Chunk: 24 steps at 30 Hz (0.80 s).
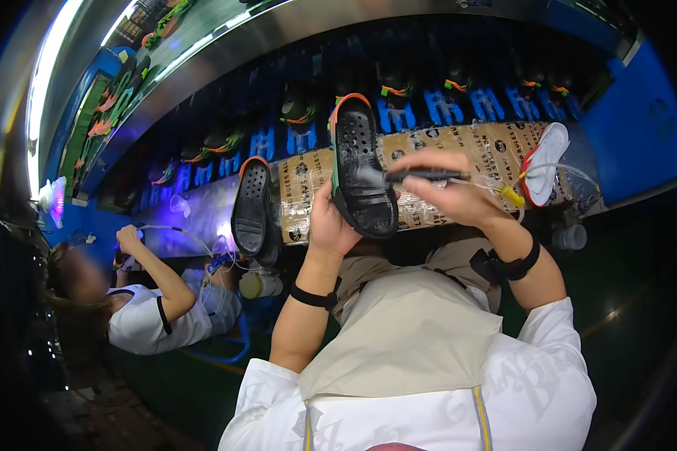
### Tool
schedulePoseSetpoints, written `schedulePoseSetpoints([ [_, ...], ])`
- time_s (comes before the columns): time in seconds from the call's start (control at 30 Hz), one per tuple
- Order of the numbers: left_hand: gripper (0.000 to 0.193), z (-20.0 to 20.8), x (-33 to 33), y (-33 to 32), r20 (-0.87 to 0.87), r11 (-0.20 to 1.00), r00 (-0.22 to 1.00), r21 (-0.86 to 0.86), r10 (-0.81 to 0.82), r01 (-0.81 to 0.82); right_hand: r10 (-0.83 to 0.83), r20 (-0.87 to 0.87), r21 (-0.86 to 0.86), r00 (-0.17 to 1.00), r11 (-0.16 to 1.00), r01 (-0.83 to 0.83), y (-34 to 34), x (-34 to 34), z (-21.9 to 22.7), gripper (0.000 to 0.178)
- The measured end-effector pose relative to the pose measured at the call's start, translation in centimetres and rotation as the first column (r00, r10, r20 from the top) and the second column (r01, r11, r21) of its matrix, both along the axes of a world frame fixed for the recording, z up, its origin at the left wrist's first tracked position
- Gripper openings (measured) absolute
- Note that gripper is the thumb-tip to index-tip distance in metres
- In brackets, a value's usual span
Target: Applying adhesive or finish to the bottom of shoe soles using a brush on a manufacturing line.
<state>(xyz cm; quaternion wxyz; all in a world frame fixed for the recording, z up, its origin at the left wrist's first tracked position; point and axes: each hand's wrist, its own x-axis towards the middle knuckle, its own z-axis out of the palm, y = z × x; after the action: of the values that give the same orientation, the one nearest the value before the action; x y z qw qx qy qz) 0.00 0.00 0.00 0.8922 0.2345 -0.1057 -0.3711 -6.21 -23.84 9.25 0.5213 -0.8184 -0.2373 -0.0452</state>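
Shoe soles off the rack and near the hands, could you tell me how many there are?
3: a black sole held in the left hand, another black sole leaning left of it, a white sole at right. More may be hidden.

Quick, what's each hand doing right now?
Left hand: closed on a black shoe sole, held upright.
Right hand: closed on a dark pen-like tool, tip at the sole.

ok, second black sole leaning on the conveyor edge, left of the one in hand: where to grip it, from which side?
Judging by its pose, take the leaning black sole at its upper, orange-trimmed end, coming from above and the worker's side. It stands nearly upright with the perforated face toward the camera; its lower end sits down by the cup and tubing. The left hand already holds the other sole; the right hand holds the pen-like tool.
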Motion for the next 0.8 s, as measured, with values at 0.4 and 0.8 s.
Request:
schedulePoseSetpoints([
  [0.4, 0.063, 0.0, -2.0, 2.4, 0.036, 0.955, 0.987, 0.251, 0.155, -0.159, -0.285, -0.165, 0.272, 0.944, 0.907, 0.322, 2.9, 0.4, -4.1, 0.02],
  [0.8, 0.062, -1.0, -1.2, 2.4, 0.211, 0.874, 0.93, 0.329, 0.302, -0.358, -0.432, -0.242, 0.007, 0.869, 0.895, 0.447, 2.5, -0.8, -4.6, 0.02],
])
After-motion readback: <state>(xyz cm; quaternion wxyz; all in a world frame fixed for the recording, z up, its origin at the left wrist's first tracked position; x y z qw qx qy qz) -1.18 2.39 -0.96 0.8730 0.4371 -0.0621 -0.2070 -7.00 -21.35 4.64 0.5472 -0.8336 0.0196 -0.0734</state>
